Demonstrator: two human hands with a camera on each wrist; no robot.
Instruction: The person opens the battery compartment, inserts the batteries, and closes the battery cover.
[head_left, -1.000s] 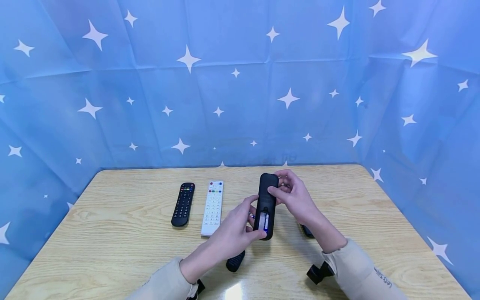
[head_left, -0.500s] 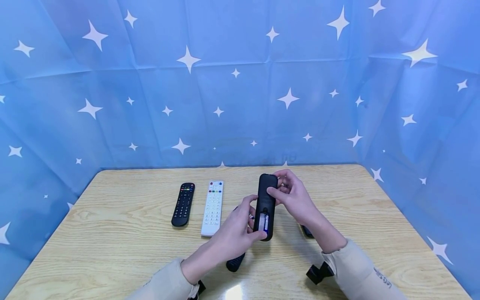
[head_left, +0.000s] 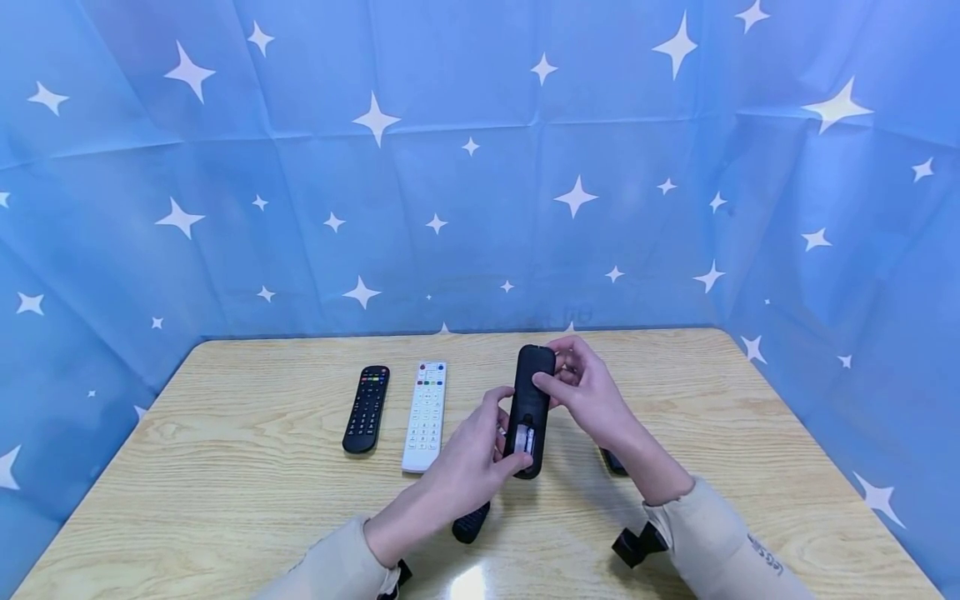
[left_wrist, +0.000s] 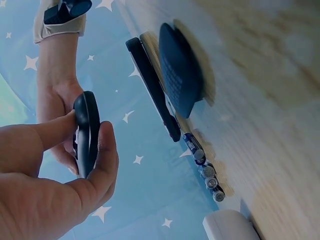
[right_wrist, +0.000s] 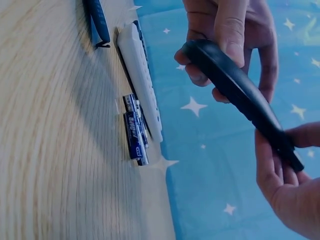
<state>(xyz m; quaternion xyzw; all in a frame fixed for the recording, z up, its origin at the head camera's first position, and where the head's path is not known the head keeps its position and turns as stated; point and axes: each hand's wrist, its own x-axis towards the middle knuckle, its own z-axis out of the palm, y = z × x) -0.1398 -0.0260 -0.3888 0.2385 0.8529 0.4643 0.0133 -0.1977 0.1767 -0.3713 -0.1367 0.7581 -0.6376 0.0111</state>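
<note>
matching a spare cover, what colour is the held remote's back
Held remote's back: black, best in head view.

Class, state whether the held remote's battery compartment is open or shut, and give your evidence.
Open: the head view shows a battery inside the uncovered compartment of the held remote.

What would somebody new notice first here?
Probably the blue curtain with white stars, behind the table. Next, the black remote held above the table by the left hand and right hand, its battery slot open. Then the white remote, lying on the table to their left.
</note>
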